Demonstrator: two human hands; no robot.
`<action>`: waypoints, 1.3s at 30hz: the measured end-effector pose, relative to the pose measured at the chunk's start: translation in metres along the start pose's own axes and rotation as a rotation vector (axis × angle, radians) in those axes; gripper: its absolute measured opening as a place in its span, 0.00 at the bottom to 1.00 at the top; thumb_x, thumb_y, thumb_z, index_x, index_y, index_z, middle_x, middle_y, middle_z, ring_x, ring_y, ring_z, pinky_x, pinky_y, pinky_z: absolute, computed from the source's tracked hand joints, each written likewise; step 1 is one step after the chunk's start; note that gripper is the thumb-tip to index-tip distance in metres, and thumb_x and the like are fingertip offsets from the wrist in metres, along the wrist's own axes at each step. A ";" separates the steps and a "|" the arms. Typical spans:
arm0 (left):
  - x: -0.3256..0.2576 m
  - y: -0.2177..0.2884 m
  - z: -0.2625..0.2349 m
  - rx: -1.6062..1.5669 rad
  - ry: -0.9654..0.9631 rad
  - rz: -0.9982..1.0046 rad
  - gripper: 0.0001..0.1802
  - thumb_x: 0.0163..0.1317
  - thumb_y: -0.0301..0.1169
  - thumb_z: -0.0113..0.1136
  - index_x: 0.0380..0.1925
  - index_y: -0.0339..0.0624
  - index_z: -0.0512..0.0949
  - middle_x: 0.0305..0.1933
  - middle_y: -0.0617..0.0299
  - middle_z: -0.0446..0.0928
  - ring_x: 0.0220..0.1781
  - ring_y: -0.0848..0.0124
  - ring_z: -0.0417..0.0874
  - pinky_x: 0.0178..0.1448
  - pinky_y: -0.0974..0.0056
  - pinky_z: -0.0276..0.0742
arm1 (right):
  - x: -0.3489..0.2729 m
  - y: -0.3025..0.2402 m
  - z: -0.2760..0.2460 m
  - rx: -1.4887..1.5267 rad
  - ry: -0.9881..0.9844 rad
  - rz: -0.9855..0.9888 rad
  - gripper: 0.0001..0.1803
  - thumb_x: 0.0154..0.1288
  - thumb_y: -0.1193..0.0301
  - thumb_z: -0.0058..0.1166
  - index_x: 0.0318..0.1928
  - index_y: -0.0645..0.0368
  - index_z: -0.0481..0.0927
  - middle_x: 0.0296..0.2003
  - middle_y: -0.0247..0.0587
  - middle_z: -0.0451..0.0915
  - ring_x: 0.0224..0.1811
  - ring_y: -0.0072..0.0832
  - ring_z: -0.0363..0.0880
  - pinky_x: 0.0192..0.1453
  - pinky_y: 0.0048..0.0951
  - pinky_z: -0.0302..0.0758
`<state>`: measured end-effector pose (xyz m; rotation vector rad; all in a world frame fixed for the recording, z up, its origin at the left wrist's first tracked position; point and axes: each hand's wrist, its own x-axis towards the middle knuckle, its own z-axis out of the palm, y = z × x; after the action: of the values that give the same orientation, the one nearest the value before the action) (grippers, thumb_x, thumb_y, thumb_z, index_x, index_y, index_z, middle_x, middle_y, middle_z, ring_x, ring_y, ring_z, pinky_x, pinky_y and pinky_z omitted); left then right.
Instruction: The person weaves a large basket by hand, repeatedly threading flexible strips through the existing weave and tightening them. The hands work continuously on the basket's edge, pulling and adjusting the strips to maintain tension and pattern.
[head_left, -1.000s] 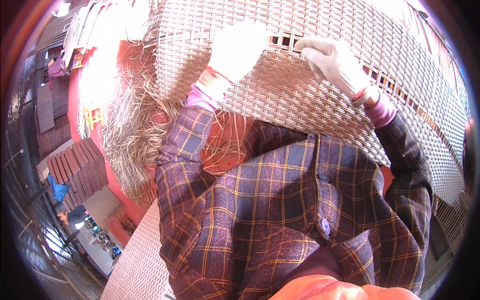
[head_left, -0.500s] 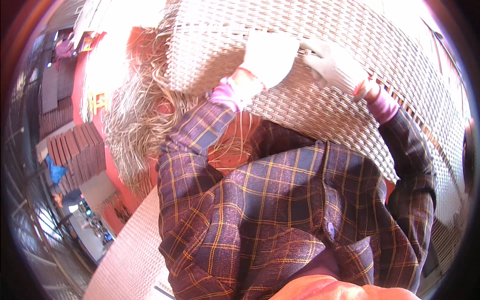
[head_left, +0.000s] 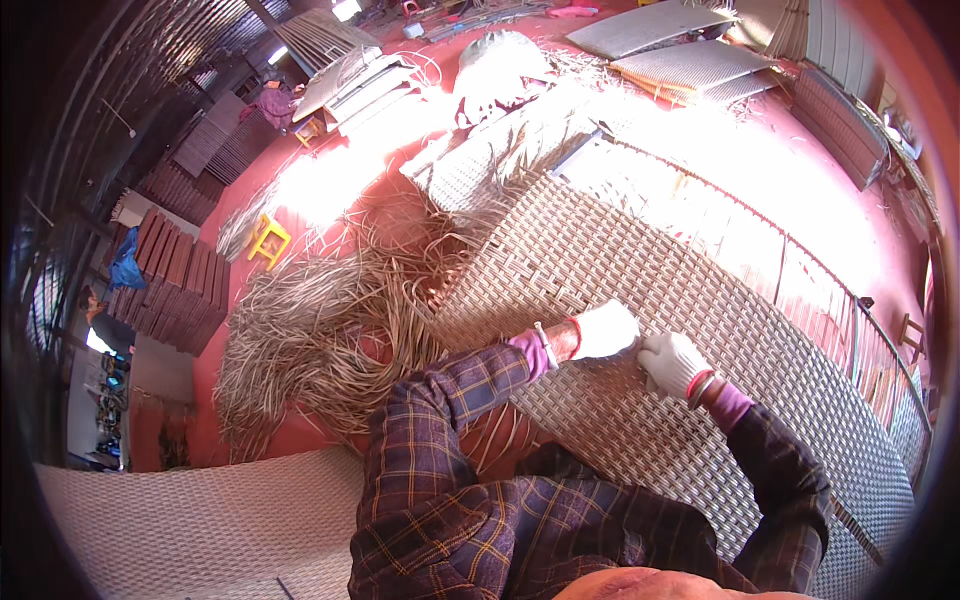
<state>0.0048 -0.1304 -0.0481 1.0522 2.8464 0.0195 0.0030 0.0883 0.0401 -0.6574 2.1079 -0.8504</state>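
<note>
Broadly, a large woven wicker panel (head_left: 760,330) slants across the red floor (head_left: 850,190) in front of the person, its upper stretch unwoven slats. Left of it lies a tangled heap of loose wicker strips (head_left: 320,330). Both white-gloved hands rest close together on the weave: the left hand (head_left: 606,330) curled shut, the right hand (head_left: 672,362) pinching at the weave.
</note>
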 end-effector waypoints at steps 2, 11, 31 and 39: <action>-0.012 0.010 -0.016 -0.194 0.102 -0.041 0.12 0.68 0.36 0.61 0.37 0.44 0.91 0.37 0.48 0.89 0.42 0.50 0.91 0.51 0.49 0.86 | 0.010 0.003 -0.005 -0.046 0.039 0.006 0.19 0.78 0.66 0.51 0.36 0.67 0.88 0.19 0.42 0.86 0.18 0.31 0.85 0.29 0.34 0.84; -0.066 0.057 -0.053 -0.091 0.827 -0.260 0.10 0.71 0.38 0.64 0.42 0.47 0.88 0.36 0.58 0.87 0.41 0.56 0.87 0.47 0.51 0.84 | 0.008 0.029 0.012 0.155 0.230 -0.090 0.14 0.73 0.68 0.59 0.40 0.68 0.91 0.22 0.38 0.85 0.20 0.23 0.80 0.28 0.32 0.78; -0.061 0.054 -0.028 -0.300 0.937 -0.209 0.13 0.71 0.27 0.67 0.53 0.38 0.89 0.50 0.53 0.91 0.49 0.59 0.93 0.55 0.58 0.90 | -0.104 0.062 -0.002 0.399 0.612 0.167 0.12 0.75 0.66 0.65 0.51 0.58 0.91 0.25 0.26 0.81 0.21 0.09 0.73 0.21 0.16 0.70; -0.008 0.081 -0.064 -0.285 0.576 0.319 0.17 0.70 0.28 0.67 0.58 0.44 0.88 0.55 0.57 0.90 0.52 0.60 0.92 0.57 0.58 0.89 | -0.132 0.023 0.020 0.227 0.589 -0.094 0.14 0.81 0.63 0.59 0.51 0.59 0.92 0.22 0.24 0.77 0.21 0.12 0.71 0.27 0.18 0.68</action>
<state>0.0566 -0.0718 0.0204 1.6265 2.9519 0.8550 0.0912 0.1853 0.0725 -0.4168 2.4459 -1.4499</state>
